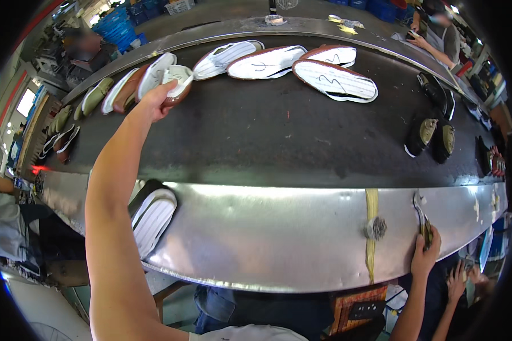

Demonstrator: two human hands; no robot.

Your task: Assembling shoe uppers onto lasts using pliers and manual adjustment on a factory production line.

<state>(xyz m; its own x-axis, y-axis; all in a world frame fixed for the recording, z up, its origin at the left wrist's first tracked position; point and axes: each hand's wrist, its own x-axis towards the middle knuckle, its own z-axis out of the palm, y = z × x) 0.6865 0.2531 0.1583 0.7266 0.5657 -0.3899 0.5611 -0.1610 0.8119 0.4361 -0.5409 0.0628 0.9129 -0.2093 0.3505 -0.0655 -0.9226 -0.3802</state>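
**Workshop desk (239, 136) lined with shoes (267, 62)**

Around me a workshop is spreading out, and the long, dark-topped desk is running across it, a shiny metal ledge (290, 238) bordering its near side. One co-worker (450, 45) is facing it from beyond the far right edge, and another person's hands (455, 281) are showing at lower right, apart from mine. Blue crates (115, 25) are standing in the background at upper left.

Along the far side, white-lined shoes are lying in a row; black shoes (417, 145) are sitting at the right. A white-lined slip-on (153, 221) is resting on the ledge beside my left forearm.

My left hand (155, 104) is gripping a brown shoe (179, 85) between thumb and fingers at the row's left part; whether it is touching the desk, I cannot tell. My right hand (426, 253) is wrapping its fingers round the handle of a metal tool (420, 211) over the ledge. Nearby, a yellow strip (371, 202) is running down the metal, with a grey tangled lump (376, 228) sitting on it.
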